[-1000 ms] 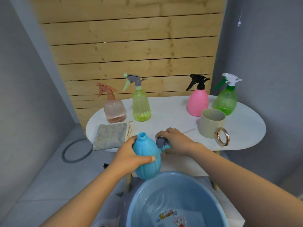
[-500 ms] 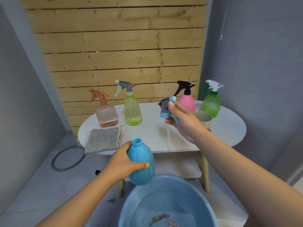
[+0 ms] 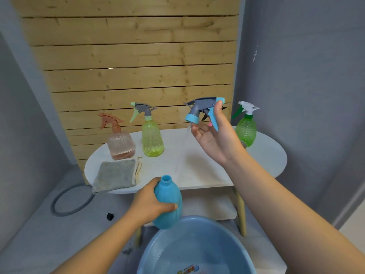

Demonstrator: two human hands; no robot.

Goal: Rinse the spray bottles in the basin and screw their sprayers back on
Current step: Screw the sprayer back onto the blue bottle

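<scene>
My left hand point(image 3: 150, 204) grips the blue bottle point(image 3: 168, 204), its neck open, just above the near rim of the blue basin point(image 3: 158, 252). My right hand point(image 3: 215, 135) holds the grey-and-blue sprayer point(image 3: 203, 109) high above the white table point(image 3: 197, 171). The sprayer's clear dip tube point(image 3: 182, 153) hangs down toward the bottle, its lower end free of the neck. On the table stand a peach bottle point(image 3: 120, 143), a yellow-green bottle point(image 3: 152, 139) and a green bottle point(image 3: 245, 129), each with its sprayer on. A pink bottle is mostly hidden behind my right hand.
A grey cloth point(image 3: 116, 177) lies at the table's front left. The basin holds water and sits below the table's lower shelf point(image 3: 209, 210). A grey hose ring point(image 3: 69, 200) and a small black piece point(image 3: 110, 216) lie on the floor at left. Wooden slats back the table.
My right hand has lifted the sprayer up and away from the blue bottle, pulling the dip tube out. My left hand has kept the bottle near the basin.
</scene>
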